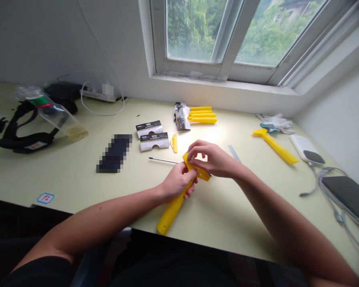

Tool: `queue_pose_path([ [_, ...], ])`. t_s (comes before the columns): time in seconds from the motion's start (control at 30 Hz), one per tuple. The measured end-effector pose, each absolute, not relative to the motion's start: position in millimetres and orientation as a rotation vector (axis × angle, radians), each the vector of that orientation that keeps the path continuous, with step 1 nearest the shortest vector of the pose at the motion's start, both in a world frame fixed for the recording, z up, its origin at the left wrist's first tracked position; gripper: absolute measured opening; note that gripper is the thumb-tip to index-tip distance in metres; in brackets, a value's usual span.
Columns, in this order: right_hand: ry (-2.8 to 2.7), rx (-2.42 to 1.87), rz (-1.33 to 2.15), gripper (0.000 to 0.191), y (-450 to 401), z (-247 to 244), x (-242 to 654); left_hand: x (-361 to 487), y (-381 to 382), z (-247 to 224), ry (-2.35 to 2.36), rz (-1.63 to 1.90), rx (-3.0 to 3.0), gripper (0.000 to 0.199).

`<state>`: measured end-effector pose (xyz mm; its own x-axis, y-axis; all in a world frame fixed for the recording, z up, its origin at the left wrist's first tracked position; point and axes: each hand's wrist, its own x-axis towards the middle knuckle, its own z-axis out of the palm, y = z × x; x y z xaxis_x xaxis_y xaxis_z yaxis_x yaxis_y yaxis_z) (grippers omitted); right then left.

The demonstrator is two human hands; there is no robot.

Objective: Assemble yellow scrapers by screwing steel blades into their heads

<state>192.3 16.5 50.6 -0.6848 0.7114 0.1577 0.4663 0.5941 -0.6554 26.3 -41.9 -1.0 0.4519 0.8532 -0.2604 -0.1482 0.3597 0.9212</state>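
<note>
**Table** (227, 215): pale yellow-green top, running across the frame beneath a **window** (221, 36) with 2 panes at upper right, foliage outside.

**Face shield** (50, 119): clear visor on a black head strap, upper left of the table, with a **black bag** (62, 93) behind it.

**Dark tablet or phone** (350, 195): lower right edge of the table, beside **grey cables** (326, 187).

**Power strip** (97, 95): against the back wall, with a **white charger** (107, 89) plugged in.

**Yellow T-shaped scraper** (275, 145): right of centre, near **white gloves** (275, 122).

**White power bank** (305, 148): right side, just beside the cables.

**Pixelated dark rectangle** (114, 153): left of centre; detail hidden.

**Yellow plastic scraper** (172, 213): centre front, held above the table edge, handle angled down to the lower left, flat head at upper right.

**Left hand** (178, 181): fingers (189, 191) closed around the scraper's handle.

**Right hand** (212, 159): fingers (197, 149) curled and pinching the scraper's flat head.

**Packaged yellow tools** (202, 115): 3 strips in a card backing, back centre.

**Cards** (149, 128): 2 black-and-white packs, centre, side by side with a gap.

**Yellow wedge** (174, 143): just right of the cards.

**Screwdriver** (163, 160): lying just left of the hands.

**Steel ruler** (233, 153): just right of the right hand.
</note>
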Motion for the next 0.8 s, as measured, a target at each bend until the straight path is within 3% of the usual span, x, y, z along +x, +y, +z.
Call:
queue_pose_path([
  [0.27, -2.408, -1.111, 0.726, 0.009, 8.8, 51.5, 185.7, 27.4, -42.6, -1.5, 0.881, 0.774, 1.014, 0.039],
  [0.37, -2.293, -1.220, 0.905, 0.005, 8.8, 51.0, 183.9, 27.6, -43.0, -1.5, 0.868, 0.785, 1.038, 0.036],
  [0.6, -1.942, -1.091, 1.560, 0.023, 13.6, 55.3, 184.4, 27.1, -44.9, 3.0, 0.875, 0.770, 1.073, 0.034],
  [0.8, -1.944, -1.104, 1.571, 0.032, 13.5, 52.7, 185.7, 26.7, -45.5, 3.9, 0.886, 0.761, 1.085, 0.034],
])
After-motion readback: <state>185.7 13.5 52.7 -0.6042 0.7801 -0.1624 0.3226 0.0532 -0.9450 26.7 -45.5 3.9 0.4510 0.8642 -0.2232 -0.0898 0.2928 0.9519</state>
